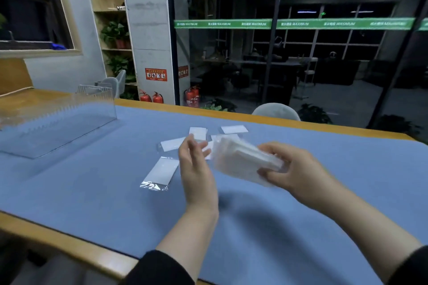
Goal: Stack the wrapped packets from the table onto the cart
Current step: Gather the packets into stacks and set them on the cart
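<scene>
My right hand [294, 169] grips a blurred bundle of wrapped white packets [243, 159] above the table, thumb underneath and fingers on top. Just left of the bundle my left hand [196, 169] hovers with straight, relaxed fingers and holds nothing. Several more clear-wrapped white packets lie flat on the blue mat: one [161, 172] to the left of my left hand, one [172, 143] beyond it, one [198, 133] behind my fingertips and one [234, 129] farther back. No cart can be made out.
A clear acrylic box [69, 113] stands on the mat [92, 192] at the far left. The table's wooden edge [69, 240] runs along the near side. A grey chair back [275, 111] rises behind the far edge, with fire extinguishers [151, 97] and a glass wall beyond.
</scene>
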`<action>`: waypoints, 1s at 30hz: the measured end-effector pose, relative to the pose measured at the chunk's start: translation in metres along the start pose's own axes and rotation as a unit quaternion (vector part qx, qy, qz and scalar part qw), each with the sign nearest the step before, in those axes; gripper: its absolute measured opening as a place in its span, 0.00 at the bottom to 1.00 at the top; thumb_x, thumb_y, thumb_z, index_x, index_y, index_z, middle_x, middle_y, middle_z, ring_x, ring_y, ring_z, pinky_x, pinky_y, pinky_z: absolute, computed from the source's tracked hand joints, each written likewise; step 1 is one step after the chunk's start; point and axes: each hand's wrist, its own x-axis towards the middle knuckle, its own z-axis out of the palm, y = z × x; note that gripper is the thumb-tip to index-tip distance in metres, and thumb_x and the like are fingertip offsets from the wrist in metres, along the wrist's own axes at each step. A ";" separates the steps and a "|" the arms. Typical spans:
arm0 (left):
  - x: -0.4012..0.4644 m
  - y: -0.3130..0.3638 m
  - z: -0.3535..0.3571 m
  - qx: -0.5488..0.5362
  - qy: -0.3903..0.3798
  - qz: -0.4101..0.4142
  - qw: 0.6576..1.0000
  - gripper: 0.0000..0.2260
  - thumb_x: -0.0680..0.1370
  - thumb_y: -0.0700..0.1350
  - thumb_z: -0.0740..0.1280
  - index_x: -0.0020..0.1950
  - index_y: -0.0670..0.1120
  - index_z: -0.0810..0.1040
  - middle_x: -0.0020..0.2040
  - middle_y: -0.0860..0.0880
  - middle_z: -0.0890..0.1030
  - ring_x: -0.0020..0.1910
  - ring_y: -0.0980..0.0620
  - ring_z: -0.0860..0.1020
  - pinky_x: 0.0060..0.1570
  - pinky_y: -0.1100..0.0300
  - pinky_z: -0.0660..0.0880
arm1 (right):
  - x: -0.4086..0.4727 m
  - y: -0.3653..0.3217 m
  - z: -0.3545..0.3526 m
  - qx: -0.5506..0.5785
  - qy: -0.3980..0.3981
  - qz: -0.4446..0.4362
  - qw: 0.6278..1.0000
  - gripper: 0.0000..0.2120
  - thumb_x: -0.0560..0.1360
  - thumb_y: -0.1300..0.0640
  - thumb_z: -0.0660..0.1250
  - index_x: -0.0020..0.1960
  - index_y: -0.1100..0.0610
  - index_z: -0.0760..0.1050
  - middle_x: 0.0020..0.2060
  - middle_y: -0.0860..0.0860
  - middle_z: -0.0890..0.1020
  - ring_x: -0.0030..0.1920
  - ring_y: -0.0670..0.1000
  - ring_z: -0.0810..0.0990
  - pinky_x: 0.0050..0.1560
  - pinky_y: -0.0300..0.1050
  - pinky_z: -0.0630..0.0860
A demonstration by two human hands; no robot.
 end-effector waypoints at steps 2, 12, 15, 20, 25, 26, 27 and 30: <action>-0.004 -0.006 0.000 0.103 -0.089 -0.039 0.990 0.23 0.77 0.69 0.54 0.58 0.57 0.79 0.53 0.56 0.84 0.53 0.60 0.80 0.53 0.62 0.72 | -0.004 0.013 0.007 -0.053 -0.032 -0.019 0.998 0.17 0.73 0.54 0.75 0.57 0.38 0.77 0.49 0.36 0.79 0.52 0.36 0.75 0.51 0.36 0.72; -0.014 -0.044 0.010 0.253 -0.144 -0.053 0.955 0.08 0.83 0.49 0.63 0.52 0.48 0.80 0.41 0.56 0.78 0.43 0.54 0.74 0.39 0.63 0.67 | -0.028 0.055 0.045 0.111 0.010 0.076 0.991 0.30 0.71 0.51 0.78 0.66 0.37 0.67 0.58 0.34 0.72 0.56 0.37 0.75 0.53 0.32 0.71; -0.016 -0.045 0.011 0.275 -0.152 -0.048 0.948 0.09 0.84 0.50 0.62 0.50 0.48 0.79 0.38 0.56 0.77 0.40 0.55 0.73 0.36 0.64 0.66 | -0.029 0.051 0.044 0.101 0.007 0.075 0.992 0.24 0.73 0.56 0.75 0.62 0.37 0.71 0.53 0.33 0.77 0.52 0.38 0.77 0.49 0.33 0.72; -0.015 -0.030 0.007 0.160 -0.094 -0.090 0.978 0.18 0.79 0.61 0.66 0.67 0.60 0.68 0.54 0.57 0.79 0.56 0.60 0.77 0.51 0.64 0.70 | -0.024 0.038 0.038 0.138 0.066 0.096 0.984 0.12 0.74 0.60 0.73 0.51 0.45 0.78 0.39 0.40 0.82 0.36 0.44 0.77 0.39 0.39 0.73; -0.007 -0.019 -0.006 -0.079 -0.104 -0.240 0.962 0.33 0.68 0.64 0.76 0.68 0.50 0.76 0.61 0.53 0.84 0.64 0.51 0.80 0.63 0.55 0.74 | 0.001 -0.010 0.048 0.305 0.095 0.074 0.945 0.09 0.75 0.64 0.73 0.51 0.52 0.80 0.40 0.50 0.84 0.36 0.45 0.79 0.34 0.32 0.73; -0.003 -0.017 -0.010 -0.131 -0.107 -0.253 0.953 0.30 0.69 0.60 0.76 0.67 0.48 0.78 0.60 0.49 0.85 0.63 0.48 0.81 0.63 0.54 0.75 | 0.008 -0.021 0.056 0.323 0.069 0.069 0.941 0.09 0.75 0.64 0.73 0.52 0.52 0.80 0.41 0.50 0.85 0.38 0.45 0.81 0.36 0.33 0.74; 0.003 -0.015 -0.014 -0.175 -0.099 -0.255 0.946 0.27 0.71 0.55 0.75 0.67 0.46 0.79 0.60 0.46 0.85 0.63 0.45 0.81 0.64 0.51 0.76 | 0.014 -0.029 0.064 0.330 0.043 0.063 0.941 0.09 0.75 0.63 0.73 0.52 0.53 0.80 0.42 0.50 0.85 0.40 0.46 0.82 0.39 0.34 0.75; 0.037 -0.001 -0.035 -0.218 -0.024 -0.209 0.953 0.18 0.76 0.46 0.73 0.65 0.45 0.80 0.59 0.42 0.85 0.59 0.42 0.83 0.63 0.45 0.78 | 0.040 -0.045 0.088 0.289 0.023 0.057 0.955 0.07 0.77 0.54 0.72 0.55 0.48 0.81 0.48 0.45 0.86 0.50 0.46 0.83 0.51 0.44 0.78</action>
